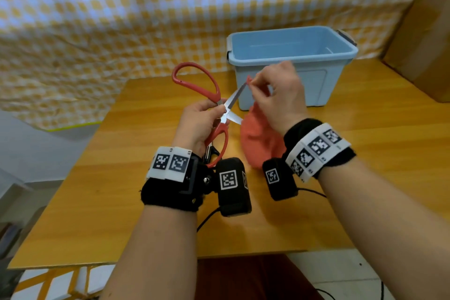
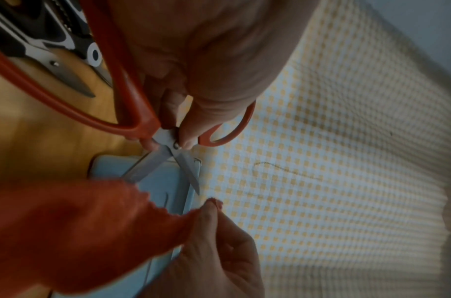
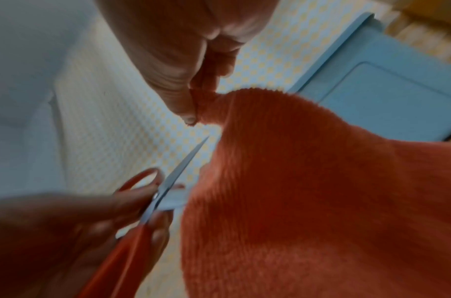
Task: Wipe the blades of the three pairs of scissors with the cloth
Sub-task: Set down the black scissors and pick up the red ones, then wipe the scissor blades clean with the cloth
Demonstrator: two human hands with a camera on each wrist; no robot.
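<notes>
Red-handled scissors (image 1: 220, 107) stand open above the wooden table (image 1: 121, 178), gripped at the pivot by the left hand (image 1: 197, 124), whose fingers curl round the lower loop; under that wrist a second pair of scissors (image 2: 66, 74) lies on the table, mostly cut off, and a third pair cannot be made out. To the right, the right hand (image 1: 277, 97) pinches a corner of the orange cloth (image 1: 260, 143) at the upper blade's tip, and the hanging cloth hides the lower blade's tip. Behind stands a blue bin (image 1: 292, 56).

No legible text anywhere; the wristbands (image 1: 317, 153) bear only square coded markers.
</notes>
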